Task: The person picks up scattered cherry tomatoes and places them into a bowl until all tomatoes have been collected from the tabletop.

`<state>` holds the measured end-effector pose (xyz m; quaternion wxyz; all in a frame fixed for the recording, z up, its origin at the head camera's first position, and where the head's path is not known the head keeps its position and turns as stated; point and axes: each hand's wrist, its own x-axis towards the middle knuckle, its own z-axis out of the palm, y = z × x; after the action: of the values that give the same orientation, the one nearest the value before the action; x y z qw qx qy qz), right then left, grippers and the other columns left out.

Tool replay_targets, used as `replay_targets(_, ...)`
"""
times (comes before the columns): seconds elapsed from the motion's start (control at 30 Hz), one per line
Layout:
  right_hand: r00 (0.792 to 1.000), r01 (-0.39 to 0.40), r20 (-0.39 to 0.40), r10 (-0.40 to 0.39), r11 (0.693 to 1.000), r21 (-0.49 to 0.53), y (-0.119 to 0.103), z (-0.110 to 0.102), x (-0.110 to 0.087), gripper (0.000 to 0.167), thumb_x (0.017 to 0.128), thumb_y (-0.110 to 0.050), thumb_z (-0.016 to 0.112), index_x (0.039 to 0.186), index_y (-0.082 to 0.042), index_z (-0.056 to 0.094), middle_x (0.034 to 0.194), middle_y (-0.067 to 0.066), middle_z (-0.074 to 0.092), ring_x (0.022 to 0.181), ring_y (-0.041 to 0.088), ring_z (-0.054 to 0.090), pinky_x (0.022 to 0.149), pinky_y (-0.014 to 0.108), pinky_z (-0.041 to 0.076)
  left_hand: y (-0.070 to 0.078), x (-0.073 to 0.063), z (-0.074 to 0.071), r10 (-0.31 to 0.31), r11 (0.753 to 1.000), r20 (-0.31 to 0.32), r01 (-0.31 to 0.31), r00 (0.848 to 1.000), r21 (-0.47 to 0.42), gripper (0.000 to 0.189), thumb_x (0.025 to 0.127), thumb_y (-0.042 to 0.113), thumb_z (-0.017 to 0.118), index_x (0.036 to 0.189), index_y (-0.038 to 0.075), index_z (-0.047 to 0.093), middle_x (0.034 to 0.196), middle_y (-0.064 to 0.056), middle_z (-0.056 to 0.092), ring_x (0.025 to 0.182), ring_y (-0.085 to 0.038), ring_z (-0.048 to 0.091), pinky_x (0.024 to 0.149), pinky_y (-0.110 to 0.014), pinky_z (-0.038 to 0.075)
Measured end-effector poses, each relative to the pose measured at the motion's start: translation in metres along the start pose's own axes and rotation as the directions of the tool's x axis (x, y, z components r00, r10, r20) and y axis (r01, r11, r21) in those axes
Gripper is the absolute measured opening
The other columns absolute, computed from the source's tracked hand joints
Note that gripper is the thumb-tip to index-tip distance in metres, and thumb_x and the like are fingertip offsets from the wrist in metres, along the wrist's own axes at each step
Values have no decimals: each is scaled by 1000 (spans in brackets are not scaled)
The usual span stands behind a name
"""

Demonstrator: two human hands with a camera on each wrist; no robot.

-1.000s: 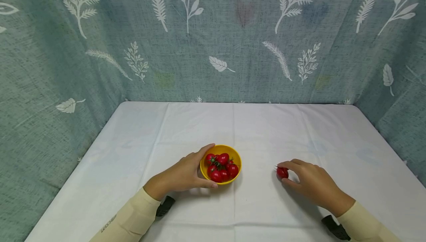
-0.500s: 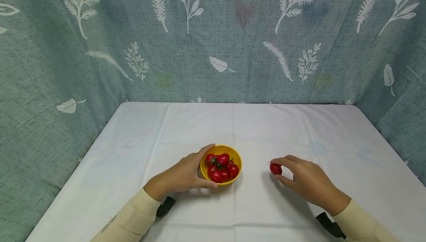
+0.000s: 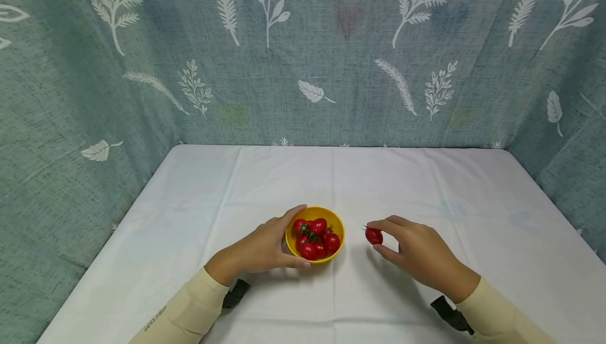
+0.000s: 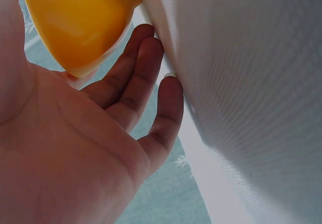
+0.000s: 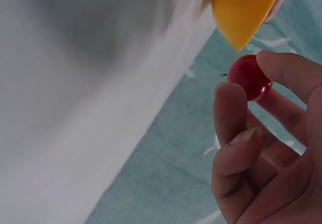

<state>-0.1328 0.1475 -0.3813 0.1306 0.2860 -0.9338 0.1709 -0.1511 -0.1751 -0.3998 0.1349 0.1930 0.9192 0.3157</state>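
A small yellow bowl point(image 3: 341, 246) holding several red cherry tomatoes point(image 3: 319, 226) with green stems stands on the white table. My left hand point(image 3: 265, 244) grips it from the left, thumb at the near rim and forefinger at the far rim. In the left wrist view the bowl's outer wall point(image 4: 80, 27) sits above the palm, and the other fingers point(image 4: 168, 108) reach down by the cloth. Right of the bowl, my right hand point(image 3: 421, 249) pinches one cherry tomato point(image 3: 373, 235) between thumb and fingertips, above the table. That tomato point(image 5: 250, 78) shows its thin stem in the right wrist view.
White cloth covers the table point(image 3: 402, 181), with fold creases across it. A blue-green curtain point(image 3: 331, 97) with white leaf prints hangs behind and at both sides. A black strap device point(image 3: 452, 315) sits at the right wrist, another black device point(image 3: 235, 294) at the left.
My right hand has lifted the cherry tomato from the table and carried it left, nearer the bowl. The left hand and the bowl have stayed in place.
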Motion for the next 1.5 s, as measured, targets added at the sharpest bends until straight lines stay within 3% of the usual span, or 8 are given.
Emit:
replay_targets(0.73,994,112,2,-113,984,141,-37,10,29,41,83,-22,83,122,-18,69,108,-3,71,54,-5,43,53,13,43,-3,0,0,22,1000,-4,-22,1000,14,112,71,55,86,159,29,22,148,-1,51,129,-26,50,104,-50,46)
replay_targets(1.5,989,119,65,-131,980,161,-57,29,41,42,86,-29,80,125,-19,67,108,2,71,57,-2,46,56,14,44,-5,-2,0,57,998,7,-57,998,8,111,72,60,83,159,29,21,145,1,51,126,-24,51,100,-45,48)
